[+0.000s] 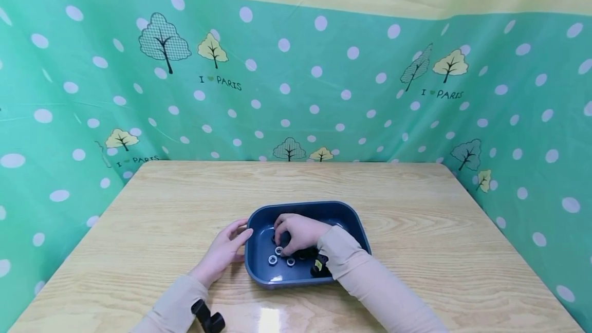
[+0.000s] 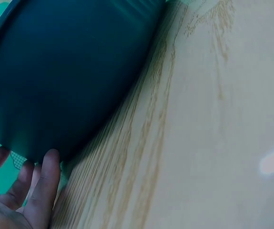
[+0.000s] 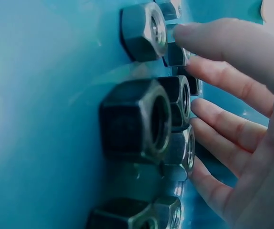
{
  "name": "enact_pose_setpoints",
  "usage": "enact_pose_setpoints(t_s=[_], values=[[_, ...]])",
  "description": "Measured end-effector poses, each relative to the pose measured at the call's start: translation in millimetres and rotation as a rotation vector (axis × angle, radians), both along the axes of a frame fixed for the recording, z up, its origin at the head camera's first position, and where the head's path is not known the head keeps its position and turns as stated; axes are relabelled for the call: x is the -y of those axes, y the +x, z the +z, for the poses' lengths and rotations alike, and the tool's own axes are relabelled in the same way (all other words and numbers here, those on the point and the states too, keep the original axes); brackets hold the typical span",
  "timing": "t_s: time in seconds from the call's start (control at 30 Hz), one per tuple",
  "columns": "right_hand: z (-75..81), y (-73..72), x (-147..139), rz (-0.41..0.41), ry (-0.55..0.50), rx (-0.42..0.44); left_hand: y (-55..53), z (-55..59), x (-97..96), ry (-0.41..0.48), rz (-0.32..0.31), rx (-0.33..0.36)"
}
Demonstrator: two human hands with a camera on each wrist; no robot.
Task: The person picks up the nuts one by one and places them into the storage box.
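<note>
A dark blue rectangular tray [image 1: 307,282] stands on the wooden table. My left hand [image 1: 222,251] is at its left side, the thumb up by the rim. In the left wrist view the spread fingers [image 2: 46,186] touch the tray's outer wall with their tips. My right hand [image 1: 302,231] reaches down into the tray, fingers bent over metal hex nuts on its floor. One nut [image 1: 279,251] lies right at the thumb and index fingertips; another nut [image 1: 273,260] sits closer to the left wall. In the right wrist view, a large nut [image 3: 134,119] stands near the camera.
The wooden table [image 1: 194,189] extends around the tray on all sides. Behind and beside it hangs a green dotted curtain [image 1: 259,76] with tree prints. A black wrist camera mount [image 1: 208,316] is on the left sleeve, another [image 1: 320,266] under the right sleeve.
</note>
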State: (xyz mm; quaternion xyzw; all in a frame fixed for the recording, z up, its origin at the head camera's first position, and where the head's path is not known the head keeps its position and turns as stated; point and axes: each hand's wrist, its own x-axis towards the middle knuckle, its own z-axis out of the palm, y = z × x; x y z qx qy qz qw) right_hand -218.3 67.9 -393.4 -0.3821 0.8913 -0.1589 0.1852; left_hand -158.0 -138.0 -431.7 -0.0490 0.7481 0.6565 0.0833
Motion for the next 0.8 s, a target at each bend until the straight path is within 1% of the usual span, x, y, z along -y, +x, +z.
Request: enact_pose_setpoints(t_s=[0.13, 0.27, 0.4, 0.5, 0.6, 0.7, 0.8], values=[[1.5, 1.0, 0.0, -0.004, -0.021, 0.010, 0.9, -0.8, 0.2, 0.005, 0.004, -0.002], [5.0, -0.7, -2.0, 0.008, -0.049, 0.006, -0.3, -0.7, 1.0, 0.002, -0.007, -0.004], [12.8, -6.9, -5.9, 0.013, -0.127, 0.014, -3.1, 2.7, 1.5, 0.004, -0.017, -0.010], [22.1, -11.2, -10.7, -0.008, -0.178, 0.059, -4.4, 5.6, 1.2, 0.005, -0.025, -0.013], [33.1, -12.4, -16.2, -0.052, -0.182, 0.122, -4.4, 7.0, 0.6, 0.018, -0.030, -0.006], [47.6, -9.5, -22.1, -0.079, -0.171, 0.167, -3.4, 6.9, 1.0, 0.032, -0.035, 0.000], [62.4, -4.5, -29.9, -0.073, -0.193, 0.202, -1.5, 7.8, 2.6, 0.033, -0.048, 0.009]])
